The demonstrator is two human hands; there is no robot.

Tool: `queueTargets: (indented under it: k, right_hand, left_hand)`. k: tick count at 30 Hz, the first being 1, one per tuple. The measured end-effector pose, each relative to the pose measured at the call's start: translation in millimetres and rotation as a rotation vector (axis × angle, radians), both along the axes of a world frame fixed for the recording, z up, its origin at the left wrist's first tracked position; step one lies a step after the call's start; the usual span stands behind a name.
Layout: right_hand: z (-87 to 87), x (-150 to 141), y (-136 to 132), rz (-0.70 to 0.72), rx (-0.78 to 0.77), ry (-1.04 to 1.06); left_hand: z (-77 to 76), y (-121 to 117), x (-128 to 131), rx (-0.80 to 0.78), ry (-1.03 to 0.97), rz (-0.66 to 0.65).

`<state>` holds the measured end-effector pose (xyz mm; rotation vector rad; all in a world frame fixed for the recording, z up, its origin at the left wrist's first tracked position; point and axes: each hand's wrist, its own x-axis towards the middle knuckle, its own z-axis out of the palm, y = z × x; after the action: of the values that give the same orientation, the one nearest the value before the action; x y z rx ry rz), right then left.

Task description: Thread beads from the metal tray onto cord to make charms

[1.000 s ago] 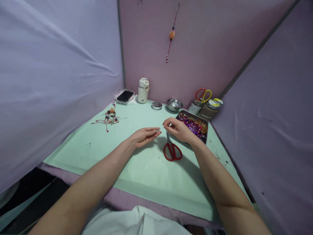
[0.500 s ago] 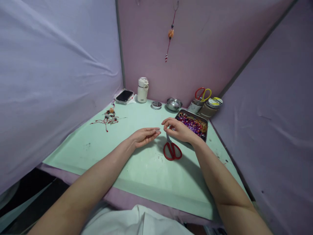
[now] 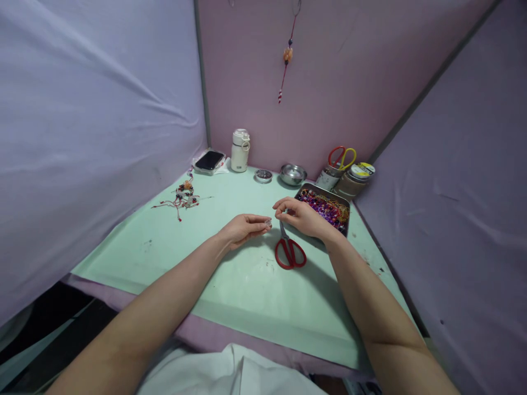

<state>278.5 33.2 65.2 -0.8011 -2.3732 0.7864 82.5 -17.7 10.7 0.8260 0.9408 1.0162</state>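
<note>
My left hand [image 3: 244, 230] pinches a small clear beaded piece [image 3: 268, 224] between thumb and fingertips, above the middle of the table. Just to the right, my right hand [image 3: 300, 217] is closed in a pinch, thumb against index finger. Whatever thin thing it may hold is too small to make out. Below the right hand lie red-handled scissors [image 3: 290, 254], blades pointing away and their tips partly covered by the hand. Beyond the right wrist sits a metal tray [image 3: 349, 211] of purple, red and gold beads, its near edge hidden by the hand and forearm.
Along the back stand a phone [image 3: 209, 161], a white bottle [image 3: 240, 151], a small round container [image 3: 263, 175], a metal bowl [image 3: 293, 175] and jars [image 3: 354, 178], one holding scissors [image 3: 341, 158]. Beaded cords [image 3: 185, 200] lie at left. A beaded strand [image 3: 287, 56] hangs on the wall.
My left hand has turned slightly, so the fingers close more over the clear beaded piece, which sits a little lower and further right. The right hand has barely moved.
</note>
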Motion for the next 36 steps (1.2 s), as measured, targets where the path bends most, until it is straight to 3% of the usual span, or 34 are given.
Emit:
queueTargets:
  k: [8, 14, 18, 36]
  right_hand:
    - [1.7, 1, -4, -0.019, 0.026, 0.007]
    - [6.6, -7, -19, -0.015, 0.339, -0.118]
    - [6.8, -10, -25, -0.035, 0.43, -0.175]
    - [9.2, -5, -25, 0.008, 0.389, -0.222]
  left_hand:
    - [0.7, -1, 2, 0.033, 0.043, 0.035]
    - [1.1, 0, 3, 0.065, 0.036, 0.132]
    - [2.3, 0, 4, 0.089, 0.05, 0.163]
    - [-1.8, 1, 3, 0.113, 0.055, 0.112]
